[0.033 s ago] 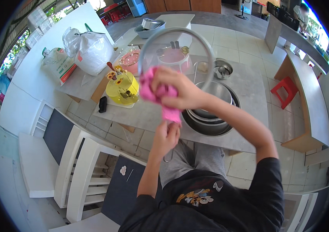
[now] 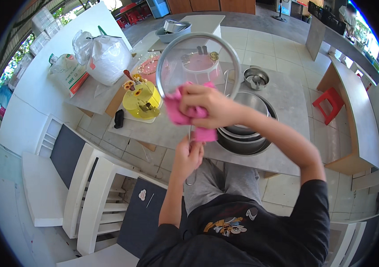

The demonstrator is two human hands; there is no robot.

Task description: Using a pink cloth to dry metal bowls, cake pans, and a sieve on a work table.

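A round wire-mesh strainer (image 2: 160,73) with a metal rim is held upright above the table in front of me. My left hand (image 2: 187,159) grips its thin metal handle, whose looped end (image 2: 191,180) pokes out below the fist. My right hand (image 2: 209,106) is closed on a bunched pink cloth (image 2: 178,111), pressed around the base of the rim and the top of the handle. One end of the cloth hangs down just above my left hand. How the cloth meets the metal is partly hidden by my right fingers.
Nested metal bowls (image 2: 247,144) stand right of the strainer, with smaller metal bowls (image 2: 257,79) behind. A yellow decorated cake (image 2: 141,103) and a black object (image 2: 118,119) are left. Behind the mesh sits a pink cake (image 2: 201,69). White chairs (image 2: 89,196) and a red stool (image 2: 330,106) flank the table.
My right hand and the cloth have shifted slightly down and right toward the handle. The strainer's head has moved a little left. More of the handle shows above my left hand.
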